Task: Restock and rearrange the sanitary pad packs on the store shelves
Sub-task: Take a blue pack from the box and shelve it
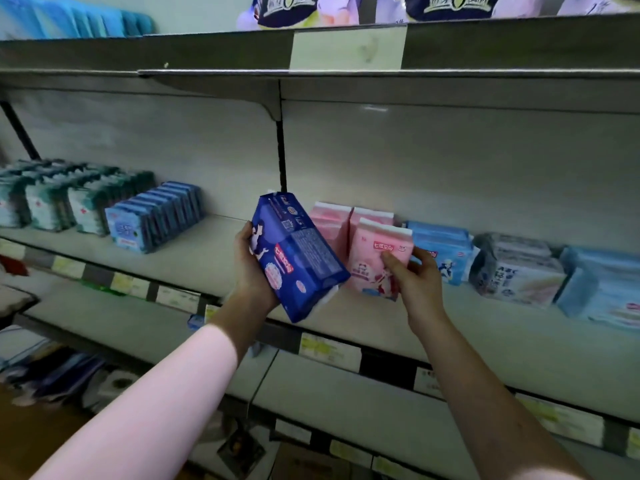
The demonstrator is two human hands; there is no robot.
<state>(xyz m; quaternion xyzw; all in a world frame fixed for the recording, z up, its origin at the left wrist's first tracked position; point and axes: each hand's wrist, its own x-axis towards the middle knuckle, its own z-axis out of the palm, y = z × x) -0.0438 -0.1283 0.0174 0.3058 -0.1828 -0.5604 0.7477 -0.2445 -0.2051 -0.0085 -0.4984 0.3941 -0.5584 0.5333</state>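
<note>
Pink-sleeved left forearm (pixel 156 403) raised, left grip (pixel 252 268) around tilted blue pack (pixel 298 258); right grip (pixel 415 275) pinching pink pack (pixel 370 265).

— What sits behind the dark blue pack (pixel 298 254)?
— The palm of the left hand (pixel 251 268) and the lower left of the rear pink packs (pixel 329 221). Its small print is too fine to read.
— And the front pink pack (pixel 375 261)?
— The right hand (pixel 415 278) covers its lower right corner.
— What do the edges cut off?
— The top cuts the upper-shelf packs (pixel 450 5). The right cuts the light blue packs (pixel 602 289). The left cuts the teal packs (pixel 14 206), which are blurred.
— Can you read the price tags (pixel 329 348)?
— No, they are smeared. The goods on the lower shelf (pixel 69 372) are too blurred to name.
</note>
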